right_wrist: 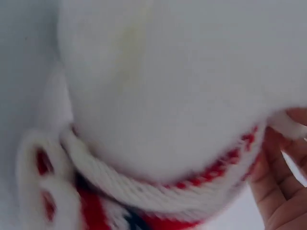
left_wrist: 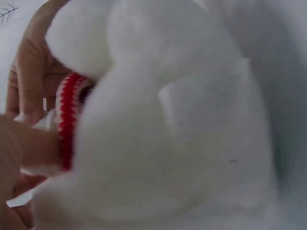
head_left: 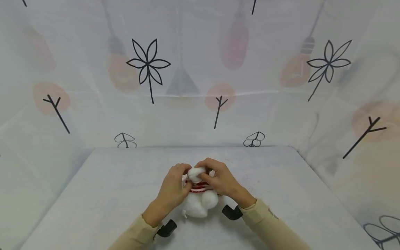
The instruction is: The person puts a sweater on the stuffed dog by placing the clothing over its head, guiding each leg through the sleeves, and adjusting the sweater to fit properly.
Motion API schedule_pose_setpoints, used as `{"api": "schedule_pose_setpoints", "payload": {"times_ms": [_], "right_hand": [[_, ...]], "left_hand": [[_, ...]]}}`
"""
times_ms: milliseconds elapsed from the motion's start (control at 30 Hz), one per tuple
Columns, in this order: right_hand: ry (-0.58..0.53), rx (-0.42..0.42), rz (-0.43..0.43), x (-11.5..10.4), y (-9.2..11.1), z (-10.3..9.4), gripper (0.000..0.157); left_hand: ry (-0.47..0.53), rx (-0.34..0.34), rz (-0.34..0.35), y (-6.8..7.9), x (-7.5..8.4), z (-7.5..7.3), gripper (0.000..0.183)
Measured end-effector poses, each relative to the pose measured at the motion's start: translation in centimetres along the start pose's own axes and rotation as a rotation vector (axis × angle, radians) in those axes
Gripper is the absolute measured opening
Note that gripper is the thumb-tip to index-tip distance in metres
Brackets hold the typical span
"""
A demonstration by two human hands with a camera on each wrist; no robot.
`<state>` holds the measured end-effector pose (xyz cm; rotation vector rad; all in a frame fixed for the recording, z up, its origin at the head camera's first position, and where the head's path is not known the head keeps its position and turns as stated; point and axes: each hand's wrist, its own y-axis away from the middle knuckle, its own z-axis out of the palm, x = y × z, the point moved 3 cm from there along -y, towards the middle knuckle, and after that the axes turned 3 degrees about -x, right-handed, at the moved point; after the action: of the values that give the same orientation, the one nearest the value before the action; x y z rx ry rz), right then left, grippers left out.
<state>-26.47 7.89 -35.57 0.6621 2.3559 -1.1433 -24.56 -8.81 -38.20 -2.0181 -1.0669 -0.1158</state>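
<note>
A white plush toy [head_left: 195, 205] lies on the table in front of me, its rounded lobes towards me. Around its middle sits a knitted sweater [head_left: 200, 188] in red and white; dark stripes also show on the sweater [right_wrist: 139, 196] in the right wrist view. My left hand [head_left: 172, 184] grips the sweater's left side, thumb at its edge. With curled fingers and thumb, my right hand [head_left: 221, 177] holds a small rounded white part [head_left: 196, 174] of the toy. The hands hide much of the toy's far end. A pale label [left_wrist: 206, 100] shows on its body.
A pale table [head_left: 125, 173] lies beneath the toy. Behind and beside it hangs a white cloth [head_left: 187, 118] printed with leaves and twigs. Dark curved pieces [head_left: 232, 212] are fixed at both wrists.
</note>
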Motion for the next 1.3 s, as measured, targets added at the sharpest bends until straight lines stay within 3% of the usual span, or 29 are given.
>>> {"api": "schedule_pose_setpoints", "payload": {"times_ms": [100, 200, 333, 533, 700, 900, 1133, 1300], "right_hand": [[-0.007, -0.038, 0.065, -1.1, -0.1, -0.1, 0.021], [-0.034, -0.062, 0.094, -1.5, -0.1, -0.1, 0.023], [-0.052, -0.089, 0.067, -0.6, 0.1, 0.1, 0.025], [0.095, -0.076, -0.015, 2.3, 0.8, 0.5, 0.025], [0.171, -0.108, -0.014, 2.1, 1.0, 0.5, 0.027], [0.147, -0.21, -0.001, 1.6, 0.9, 0.9, 0.028], [0.198, -0.143, -0.002, 0.7, 0.7, 0.0, 0.028], [0.231, -0.088, 0.0, 0.6, 0.9, -1.2, 0.035]], "left_hand": [[0.064, -0.008, 0.029, 0.0, -0.1, -0.2, 0.036], [0.079, 0.031, 0.026, -0.3, -0.5, -0.7, 0.034], [0.061, 0.06, -0.033, -0.5, -1.2, -1.4, 0.034], [0.032, 0.045, -0.08, -0.5, -1.7, -1.6, 0.033], [0.02, 0.042, -0.129, -0.5, -2.3, -1.7, 0.03], [0.033, 0.047, -0.177, -0.6, -2.5, -1.9, 0.026], [0.082, 0.062, -0.204, -0.4, -2.4, -2.2, 0.023], [0.149, -0.055, -0.299, -0.1, -2.3, -1.7, 0.02]]}}
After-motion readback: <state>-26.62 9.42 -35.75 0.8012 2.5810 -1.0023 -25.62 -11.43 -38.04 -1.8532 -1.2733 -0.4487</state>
